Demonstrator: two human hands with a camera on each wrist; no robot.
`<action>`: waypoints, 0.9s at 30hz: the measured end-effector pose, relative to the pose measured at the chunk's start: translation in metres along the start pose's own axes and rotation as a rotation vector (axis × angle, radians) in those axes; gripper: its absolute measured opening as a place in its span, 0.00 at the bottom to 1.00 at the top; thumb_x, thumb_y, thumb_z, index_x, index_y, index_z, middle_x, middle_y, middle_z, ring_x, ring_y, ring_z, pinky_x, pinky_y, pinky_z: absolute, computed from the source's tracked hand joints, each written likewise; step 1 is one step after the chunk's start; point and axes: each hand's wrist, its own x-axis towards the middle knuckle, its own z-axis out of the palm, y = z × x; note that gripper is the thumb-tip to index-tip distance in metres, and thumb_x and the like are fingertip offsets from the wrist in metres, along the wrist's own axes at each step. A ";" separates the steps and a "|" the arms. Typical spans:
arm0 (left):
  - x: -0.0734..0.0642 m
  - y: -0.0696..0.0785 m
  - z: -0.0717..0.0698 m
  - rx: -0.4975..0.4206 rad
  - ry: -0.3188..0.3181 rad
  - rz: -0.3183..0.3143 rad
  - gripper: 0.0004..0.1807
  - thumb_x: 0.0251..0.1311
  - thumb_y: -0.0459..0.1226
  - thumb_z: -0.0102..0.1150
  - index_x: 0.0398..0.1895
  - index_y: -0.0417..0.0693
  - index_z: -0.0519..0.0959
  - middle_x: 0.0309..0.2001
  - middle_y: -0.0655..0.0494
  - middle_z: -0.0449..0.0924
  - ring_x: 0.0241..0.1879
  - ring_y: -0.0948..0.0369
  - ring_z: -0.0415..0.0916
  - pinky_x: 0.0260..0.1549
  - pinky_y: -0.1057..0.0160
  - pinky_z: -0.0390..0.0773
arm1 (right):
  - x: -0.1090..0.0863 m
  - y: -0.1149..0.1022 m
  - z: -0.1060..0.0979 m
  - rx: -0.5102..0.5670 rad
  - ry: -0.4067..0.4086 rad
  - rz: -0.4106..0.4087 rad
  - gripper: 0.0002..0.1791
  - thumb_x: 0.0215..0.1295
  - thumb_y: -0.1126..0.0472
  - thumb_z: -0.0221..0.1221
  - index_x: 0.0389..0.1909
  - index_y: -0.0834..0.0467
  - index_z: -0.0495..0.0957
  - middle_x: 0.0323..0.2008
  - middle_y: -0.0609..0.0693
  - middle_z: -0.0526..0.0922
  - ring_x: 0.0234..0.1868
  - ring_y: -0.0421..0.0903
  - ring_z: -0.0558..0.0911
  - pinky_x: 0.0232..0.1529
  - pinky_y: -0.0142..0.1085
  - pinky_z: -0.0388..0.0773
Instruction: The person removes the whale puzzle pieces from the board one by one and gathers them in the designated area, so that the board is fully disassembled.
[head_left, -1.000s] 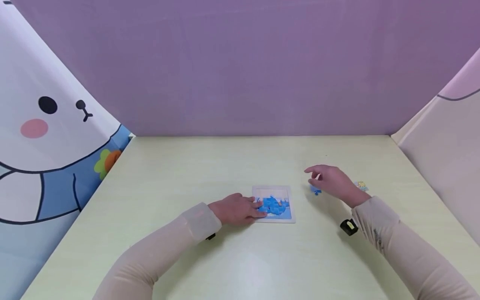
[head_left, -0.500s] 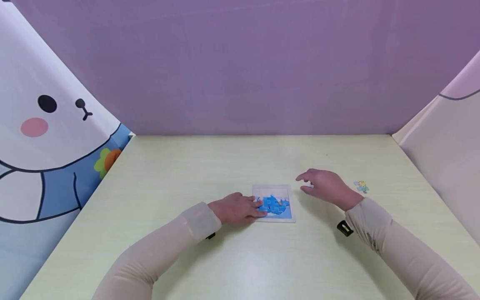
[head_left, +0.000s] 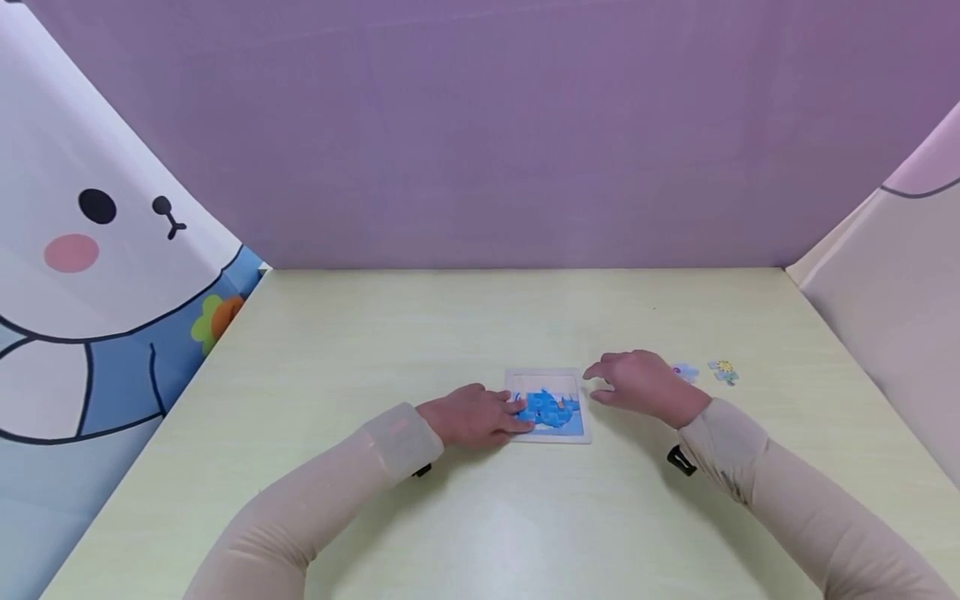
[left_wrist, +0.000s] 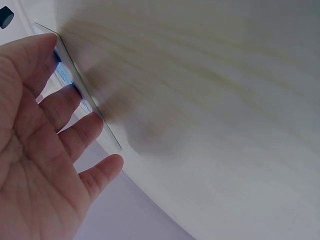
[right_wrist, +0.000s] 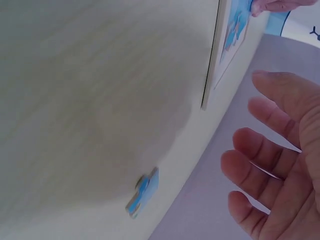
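A small jigsaw puzzle tray with a pale rim lies flat on the table. Blue pieces showing a whale fill its lower part, while a pale bare strip shows along its top. My left hand rests on the tray's left side, fingers spread over the rim and the blue picture. Just beyond the right rim hovers my right hand, its fingers loosely bent with nothing between them. In the right wrist view a blue puzzle piece lies on the table below that hand.
To the right of my right hand, a puzzle piece with a purple spot is partly covered by the hand. Farther right lies a piece with a yellow sun. A purple cloth stands behind the table.
My right hand has moved left toward the tray, uncovering the sun piece and then part of the purple-spotted piece. My left hand stays on the tray.
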 end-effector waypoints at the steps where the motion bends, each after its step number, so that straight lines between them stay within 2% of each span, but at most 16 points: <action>1: 0.000 0.000 0.000 -0.001 0.001 0.001 0.23 0.72 0.46 0.47 0.69 0.66 0.66 0.69 0.57 0.63 0.67 0.56 0.62 0.56 0.54 0.71 | 0.001 0.000 0.001 -0.001 -0.007 -0.003 0.12 0.55 0.59 0.67 0.40 0.58 0.85 0.31 0.48 0.83 0.23 0.39 0.77 0.28 0.36 0.78; 9: 0.001 -0.001 0.001 0.003 0.009 0.005 0.23 0.72 0.46 0.46 0.69 0.66 0.66 0.69 0.57 0.63 0.67 0.56 0.62 0.56 0.55 0.72 | 0.008 -0.006 0.005 0.026 -0.080 -0.014 0.12 0.57 0.59 0.65 0.42 0.58 0.85 0.35 0.50 0.85 0.32 0.45 0.82 0.32 0.38 0.79; 12: 0.000 -0.001 0.001 0.010 0.012 0.008 0.23 0.72 0.46 0.46 0.69 0.66 0.66 0.69 0.57 0.63 0.67 0.56 0.62 0.55 0.55 0.72 | 0.011 -0.008 0.006 0.005 -0.095 -0.048 0.09 0.57 0.61 0.63 0.39 0.57 0.86 0.31 0.48 0.84 0.29 0.42 0.80 0.28 0.35 0.77; 17: 0.000 -0.001 0.002 0.027 0.030 0.023 0.22 0.72 0.45 0.46 0.68 0.65 0.67 0.68 0.56 0.64 0.66 0.55 0.63 0.53 0.56 0.74 | 0.017 -0.012 0.007 -0.060 -0.142 -0.089 0.03 0.56 0.61 0.63 0.29 0.54 0.85 0.22 0.43 0.78 0.21 0.36 0.69 0.20 0.30 0.71; 20: 0.000 -0.001 0.002 0.019 0.033 0.027 0.22 0.72 0.45 0.46 0.68 0.65 0.67 0.68 0.56 0.64 0.66 0.55 0.63 0.53 0.56 0.74 | 0.021 -0.014 0.008 -0.058 -0.208 -0.045 0.03 0.56 0.59 0.64 0.29 0.54 0.84 0.21 0.43 0.76 0.21 0.37 0.68 0.21 0.30 0.71; 24: -0.001 -0.001 0.002 0.009 0.037 0.028 0.22 0.72 0.45 0.46 0.68 0.64 0.68 0.68 0.56 0.64 0.66 0.55 0.64 0.53 0.56 0.74 | 0.025 -0.015 0.009 0.004 -0.306 0.048 0.08 0.57 0.57 0.64 0.35 0.55 0.85 0.27 0.45 0.81 0.26 0.39 0.73 0.26 0.34 0.74; 27: -0.001 -0.001 0.001 0.013 0.034 0.026 0.23 0.72 0.45 0.46 0.68 0.64 0.67 0.68 0.56 0.64 0.66 0.55 0.63 0.53 0.55 0.73 | 0.027 -0.017 0.009 0.029 -0.338 0.080 0.11 0.58 0.56 0.65 0.39 0.56 0.85 0.31 0.47 0.83 0.29 0.41 0.76 0.30 0.37 0.77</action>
